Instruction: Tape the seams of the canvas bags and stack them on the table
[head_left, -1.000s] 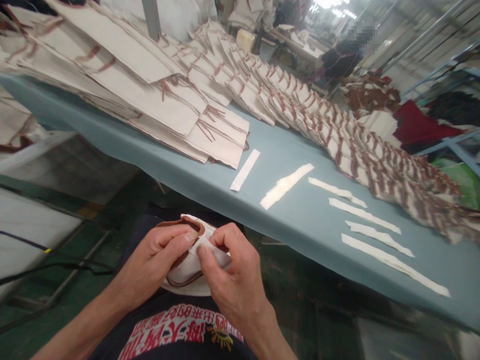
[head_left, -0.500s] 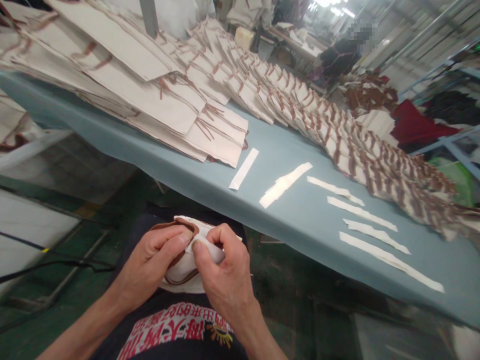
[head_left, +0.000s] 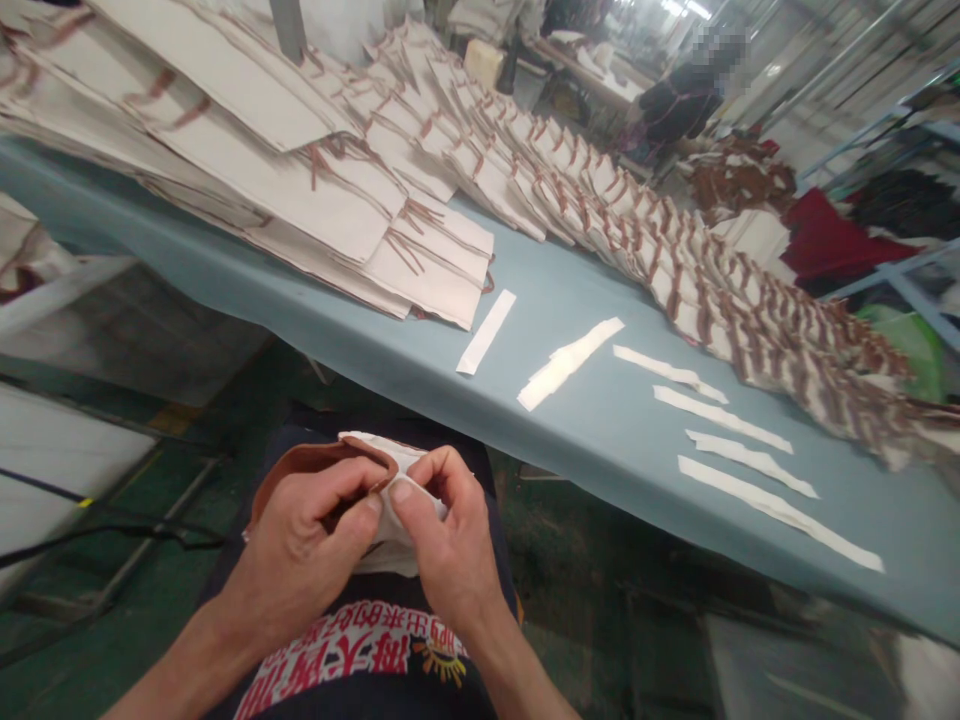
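On my lap lies a cream fabric piece (head_left: 394, 545) with a brown strap (head_left: 300, 462) along its upper left side. My left hand (head_left: 315, 530) pinches the brown strap where it bends beside the fabric. Close against it, my right hand (head_left: 442, 530) is closed on a fold of the cream fabric, thumb on top. The two thumbs are almost touching. My fingers cover much of the spot where strap and fabric meet, so I cannot tell whether they are joined there.
Ahead runs a blue-covered table (head_left: 570, 470). Stacked cream bags with brown trim (head_left: 300, 200) lie at its left, and a long row of similar pieces (head_left: 600, 210) lines the far side. Several white strips (head_left: 750, 420) rest nearer. A person (head_left: 682, 100) is in the background.
My left hand has turned and shifted slightly down, and more of the brown strap shows above it. My right hand keeps its pinch on the fabric.
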